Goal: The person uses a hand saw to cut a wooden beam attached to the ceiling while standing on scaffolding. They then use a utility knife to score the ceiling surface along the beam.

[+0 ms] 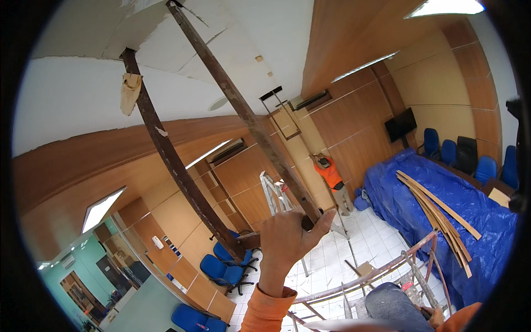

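My left hand (286, 240), in an orange sleeve, is raised in the middle with its back toward me. Its fingers curl round the lower crossbar of a brown, paint-worn metal frame (180, 169), and the thumb points right. Two long posts of that frame run up to the broken white ceiling (243, 50). A torn piece of pale wood (130, 93) hangs on the left post. Low at the right, my right hand (436, 317) is closed beside my knee on something dark, mostly hidden.
Below me curves a scaffold rail (376, 274). A stepladder (274, 193) stands on the white tiled floor. By the far wall a person in orange (331, 176) reaches up. Wooden strips (437, 221) lie on a blue tarp (387, 177). Blue chairs (221, 269) stand at left.
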A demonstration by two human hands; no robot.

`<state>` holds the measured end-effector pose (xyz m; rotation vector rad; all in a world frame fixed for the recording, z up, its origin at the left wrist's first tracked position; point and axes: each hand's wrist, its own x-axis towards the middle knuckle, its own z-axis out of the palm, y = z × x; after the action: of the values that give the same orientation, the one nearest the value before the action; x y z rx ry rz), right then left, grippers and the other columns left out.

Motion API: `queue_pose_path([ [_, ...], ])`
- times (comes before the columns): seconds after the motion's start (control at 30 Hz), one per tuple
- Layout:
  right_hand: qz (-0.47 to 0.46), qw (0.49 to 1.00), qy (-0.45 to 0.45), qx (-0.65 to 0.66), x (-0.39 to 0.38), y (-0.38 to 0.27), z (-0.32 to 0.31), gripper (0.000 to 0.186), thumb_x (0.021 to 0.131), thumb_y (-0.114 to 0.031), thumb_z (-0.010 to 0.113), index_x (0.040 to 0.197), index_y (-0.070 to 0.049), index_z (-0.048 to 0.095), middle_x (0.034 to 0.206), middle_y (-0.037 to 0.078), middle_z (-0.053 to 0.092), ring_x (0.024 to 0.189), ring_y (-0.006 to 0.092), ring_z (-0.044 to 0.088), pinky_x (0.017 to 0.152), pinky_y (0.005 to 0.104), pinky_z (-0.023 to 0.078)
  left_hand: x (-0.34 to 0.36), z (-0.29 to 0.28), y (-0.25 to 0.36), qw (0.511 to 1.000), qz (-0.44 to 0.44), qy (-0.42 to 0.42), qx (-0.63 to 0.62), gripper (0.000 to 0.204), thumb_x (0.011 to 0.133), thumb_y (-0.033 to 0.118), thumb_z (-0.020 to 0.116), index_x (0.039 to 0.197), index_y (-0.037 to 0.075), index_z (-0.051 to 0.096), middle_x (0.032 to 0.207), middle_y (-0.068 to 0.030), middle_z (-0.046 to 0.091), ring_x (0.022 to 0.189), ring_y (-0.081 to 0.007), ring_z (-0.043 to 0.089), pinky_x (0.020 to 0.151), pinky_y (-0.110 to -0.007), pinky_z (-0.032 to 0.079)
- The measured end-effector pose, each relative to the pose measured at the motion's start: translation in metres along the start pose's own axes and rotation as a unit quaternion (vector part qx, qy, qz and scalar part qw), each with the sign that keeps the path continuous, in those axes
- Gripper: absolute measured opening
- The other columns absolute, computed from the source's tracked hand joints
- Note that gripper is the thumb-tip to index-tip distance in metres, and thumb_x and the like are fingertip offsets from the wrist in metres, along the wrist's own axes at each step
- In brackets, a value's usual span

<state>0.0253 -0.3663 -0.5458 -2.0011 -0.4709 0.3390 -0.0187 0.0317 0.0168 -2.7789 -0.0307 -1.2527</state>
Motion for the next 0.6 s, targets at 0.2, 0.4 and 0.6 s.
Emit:
queue_pose_path([
  [0.2, 0.002, 1.0, 0.004, -0.006, -0.027, -0.004, -0.005, 0.074, 0.075, -0.034, 0.085, 0.136, 0.002, 0.064, 0.119, 0.015, 0.07, 0.108, 0.0195, 0.064, 0.097, 0.0353, 0.048, 0.0, -0.002, 0.007, 0.999, -0.029, 0.02, 0.023, 0.076, 0.094, 0.074, 0.055, 0.064, 0.007, 0.077, 0.05, -0.0106, 0.062, 0.044, -0.0297, 0.062, 0.049, -0.039, 0.047],
  [0.4, -0.002, 1.0, 0.014, -0.015, -0.039, -0.017, -0.009, 0.082, 0.073, -0.039, 0.088, 0.139, 0.002, 0.062, 0.126, 0.014, 0.069, 0.116, 0.0194, 0.063, 0.102, 0.0354, 0.047, 0.0, -0.005, 0.015, 0.998, -0.048, 0.041, -0.015, 0.081, 0.093, 0.075, 0.054, 0.06, 0.003, 0.073, 0.045, -0.0128, 0.056, 0.044, -0.0312, 0.061, 0.048, -0.04, 0.048],
  [0.6, 0.009, 0.999, 0.025, -0.036, -0.039, -0.012, 0.009, 0.09, 0.072, -0.043, 0.091, 0.143, 0.002, 0.059, 0.132, 0.014, 0.069, 0.121, 0.0209, 0.062, 0.106, 0.0364, 0.047, -0.001, -0.004, 0.011, 0.998, -0.032, 0.056, 0.024, 0.082, 0.091, 0.08, 0.053, 0.063, 0.005, 0.074, 0.044, -0.0107, 0.055, 0.046, -0.0305, 0.062, 0.048, -0.04, 0.048],
])
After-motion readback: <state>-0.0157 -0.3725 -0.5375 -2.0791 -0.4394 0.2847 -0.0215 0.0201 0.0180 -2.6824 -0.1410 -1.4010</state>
